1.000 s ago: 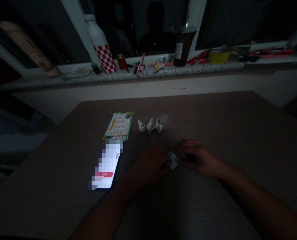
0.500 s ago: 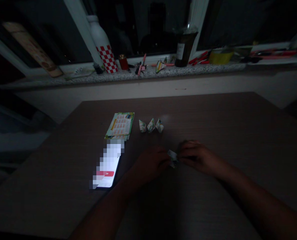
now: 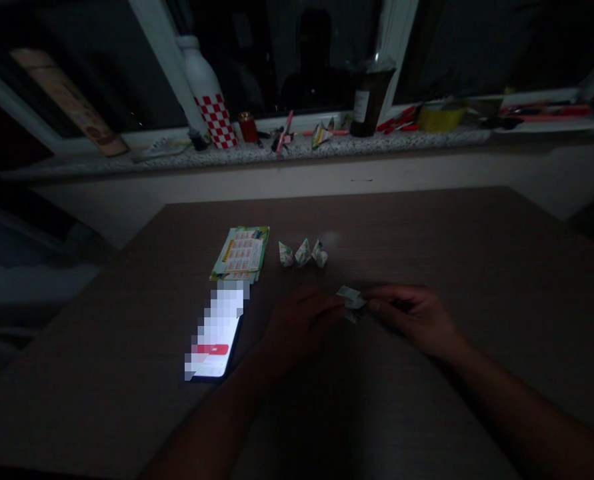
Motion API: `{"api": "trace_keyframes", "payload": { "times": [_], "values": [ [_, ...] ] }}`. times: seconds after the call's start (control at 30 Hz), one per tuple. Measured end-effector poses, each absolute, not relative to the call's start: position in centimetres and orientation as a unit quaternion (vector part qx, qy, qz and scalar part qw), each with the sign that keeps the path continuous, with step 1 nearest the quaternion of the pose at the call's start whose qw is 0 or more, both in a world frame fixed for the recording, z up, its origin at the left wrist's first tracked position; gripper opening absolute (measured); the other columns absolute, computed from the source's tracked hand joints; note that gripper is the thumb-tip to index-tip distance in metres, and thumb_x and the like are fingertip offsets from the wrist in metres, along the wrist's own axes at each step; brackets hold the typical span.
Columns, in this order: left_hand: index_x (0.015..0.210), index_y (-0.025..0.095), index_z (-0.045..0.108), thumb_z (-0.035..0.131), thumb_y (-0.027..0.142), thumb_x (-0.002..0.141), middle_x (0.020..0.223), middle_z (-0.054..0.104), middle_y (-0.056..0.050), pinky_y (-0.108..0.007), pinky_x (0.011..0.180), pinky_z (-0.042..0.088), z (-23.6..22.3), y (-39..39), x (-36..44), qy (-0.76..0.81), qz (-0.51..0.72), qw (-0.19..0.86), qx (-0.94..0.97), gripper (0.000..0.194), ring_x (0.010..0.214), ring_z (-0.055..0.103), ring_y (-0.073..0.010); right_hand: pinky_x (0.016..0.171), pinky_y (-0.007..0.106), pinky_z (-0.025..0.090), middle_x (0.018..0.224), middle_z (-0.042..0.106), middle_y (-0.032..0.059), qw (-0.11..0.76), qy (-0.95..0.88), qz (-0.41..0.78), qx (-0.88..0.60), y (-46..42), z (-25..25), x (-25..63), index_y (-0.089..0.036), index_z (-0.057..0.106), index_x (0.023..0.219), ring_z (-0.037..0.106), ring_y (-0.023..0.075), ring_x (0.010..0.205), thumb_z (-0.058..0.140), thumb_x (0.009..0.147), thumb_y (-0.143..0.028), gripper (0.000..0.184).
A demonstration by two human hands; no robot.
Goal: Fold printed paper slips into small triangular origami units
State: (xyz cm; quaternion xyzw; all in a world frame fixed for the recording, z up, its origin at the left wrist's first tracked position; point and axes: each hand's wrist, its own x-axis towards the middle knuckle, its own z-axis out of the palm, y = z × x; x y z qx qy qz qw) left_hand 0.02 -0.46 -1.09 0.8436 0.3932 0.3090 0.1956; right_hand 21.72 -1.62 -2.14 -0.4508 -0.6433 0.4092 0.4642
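A small folded piece of printed paper (image 3: 351,299) is held between my two hands, just above the table or on it; the dim light hides which. My left hand (image 3: 299,323) pinches its left side between thumb and fingers. From the right, my right hand (image 3: 417,313) grips the paper's edge with thumb and forefinger. Beyond them stand three pointed folded paper pieces (image 3: 303,254) in a row. To their left lies a small stack of printed paper sheets (image 3: 241,253) with rows of orange print.
A lit phone (image 3: 217,333) lies left of my left forearm on the wooden table (image 3: 127,287). Behind, the granite windowsill (image 3: 257,157) carries a red-and-white checked bottle (image 3: 211,100), a dark labelled bottle (image 3: 365,103), a red jar (image 3: 247,127) and a yellow container (image 3: 441,119).
The folded paper has risen slightly in the view and tilted. My right hand's fingers have drawn into a pinch at its right edge, and my left hand has shifted slightly.
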Motion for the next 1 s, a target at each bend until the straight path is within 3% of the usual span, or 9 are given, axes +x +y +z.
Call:
{"api": "trace_keyframes", "payload": {
  "times": [0.13,0.27,0.57,1.0],
  "values": [
    [0.1,0.022,0.069,0.061,0.029,0.084,0.092,0.073,-0.002,-0.026,0.072,0.051,-0.3,-1.0,-0.1,0.419,0.363,0.276,0.785,0.019,0.08,0.067,-0.0153,0.073,0.03,0.059,0.088,0.076,0.0041,0.506,-0.659,0.358,-0.426,-2.1,-1.8,21.8,-0.022,0.074,0.087,0.071,0.0182,0.078,0.068,0.078,-0.024,0.011],
    [0.088,0.02,0.071,0.067,0.025,0.08,0.085,0.074,-0.002,-0.026,0.071,0.053,0.1,-1.2,-0.2,0.385,0.42,0.308,0.762,0.011,0.078,0.069,-0.0145,0.072,0.029,0.059,0.087,0.075,0.0038,0.519,-0.679,0.326,-0.404,-2.4,-1.6,21.8,-0.024,0.073,0.087,0.071,0.0181,0.079,0.068,0.078,-0.02,0.012],
    [0.083,0.02,0.072,0.071,0.027,0.075,0.088,0.074,-0.005,-0.029,0.072,0.056,-0.1,-1.2,-0.1,0.36,0.473,0.366,0.716,0.011,0.08,0.069,-0.0166,0.068,0.03,0.059,0.086,0.074,0.0071,0.537,-0.693,0.293,-0.382,-3.1,-1.5,21.3,-0.022,0.071,0.086,0.07,0.0209,0.079,0.069,0.076,-0.02,0.01],
    [0.077,0.02,0.072,0.073,0.025,0.074,0.085,0.074,-0.003,-0.026,0.068,0.056,0.1,-1.5,0.1,0.36,0.498,0.338,0.713,0.006,0.075,0.069,-0.015,0.067,0.026,0.059,0.087,0.076,0.0042,0.565,-0.669,0.306,-0.374,-3.4,-1.1,20.6,-0.024,0.074,0.086,0.072,0.0183,0.076,0.071,0.072,-0.011,0.019]
  ]
}}
